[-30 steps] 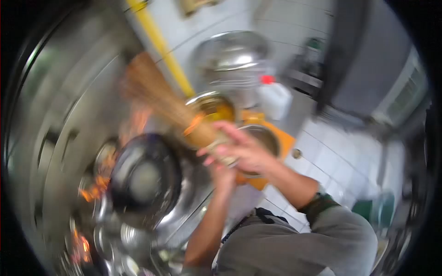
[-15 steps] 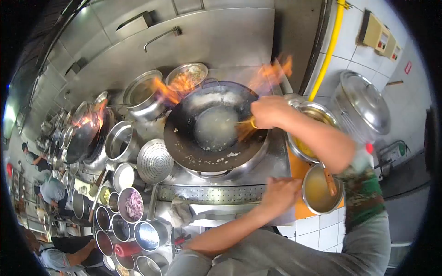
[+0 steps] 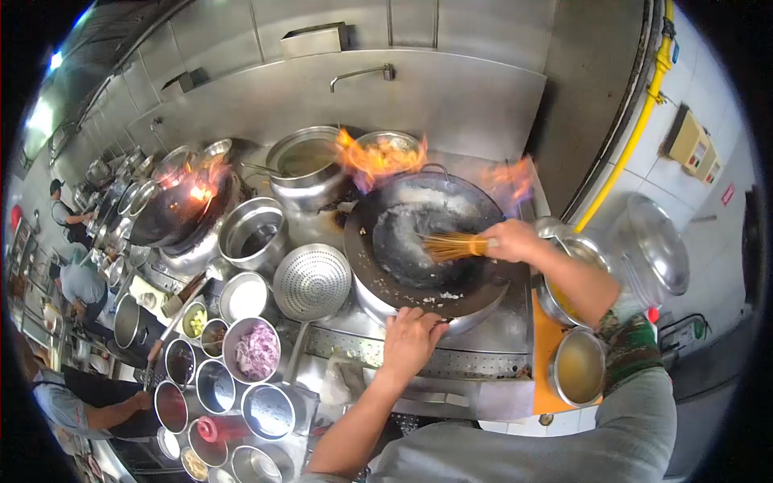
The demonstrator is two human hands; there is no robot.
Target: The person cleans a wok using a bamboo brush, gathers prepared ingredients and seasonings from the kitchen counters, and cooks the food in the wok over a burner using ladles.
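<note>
Clearly, your right hand (image 3: 514, 241) is gripping the bamboo brush (image 3: 456, 245), its fingers wrapping the handle. The brush is lying inside the wok (image 3: 477, 300), near the tabletop's (image 3: 493, 340) right end, its long axis running side to side, its bristles pointing left. Your left hand (image 3: 411, 341) is hovering or resting at the wok's front rim, fingers loosely spread. A red label (image 3: 728, 194) is showing, its writing too small to read.

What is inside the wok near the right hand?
Inside the wok are the bristles of a brush, held by the right hand, and small pale bits on its near wall. The surface directly beneath the bristles is covered.
</note>
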